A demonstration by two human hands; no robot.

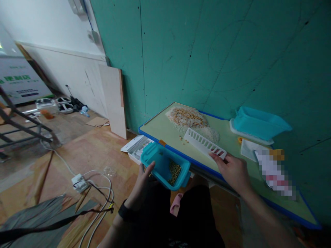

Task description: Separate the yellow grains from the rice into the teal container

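My left hand (144,181) grips a small turquoise plastic bin (160,162) and holds it just below the near edge of the table (157,129). Several yellowish beans (174,172) lie in the bin's lower corner. My right hand (232,170) rests on the table and holds the near end of a white slotted scraper tray (204,144), which lies flat on the tabletop. Beyond the scraper a pile of beans mixed with white grains (190,119) is spread on the table's far left part.
A turquoise box on a white lid (258,125) stands against the green wall at the back right, with a white paper (249,148) and a blurred-out item (275,172) in front. On the floor lie a white box (134,146), a power strip (79,182) and cables.
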